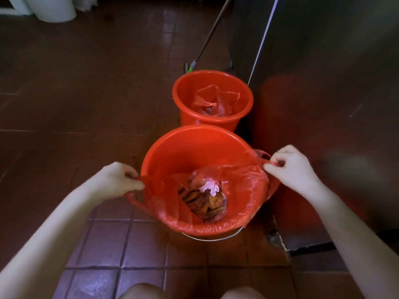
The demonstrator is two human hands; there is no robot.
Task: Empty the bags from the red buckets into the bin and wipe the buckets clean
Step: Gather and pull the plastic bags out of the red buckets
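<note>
Floor (86, 83): dark red tile that carries both buckets.
Steel cabinet (323, 61): fills the right side, with the buckets set close against it, probably to keep them out of the walkway.
White container (54, 9): far left, well apart from the buckets. It may be the bin, but I cannot tell.
Near bucket (183, 147): upright between the two hands, its wire handle lying down on the near side.
Far bucket (185, 119): just beyond the near one, upright and untouched.
Near bag (244, 190): a red liner folded over the near and right rim and slack on the far side. It looks about to be gathered and lifted out.
Far bag (212, 100): crumpled loose inside the far bucket, not yet dealt with.
Left hand (121, 180): fingers curled and pinching the bag's left loop, just outside the left rim.
Right hand (289, 165): fingers curled and pinching the right loop, just outside the right rim. The pull to opposite sides draws the mouth taut.
Rubbish (207, 199): wrappers and pale tissue, low in the near bag between the hands.
</note>
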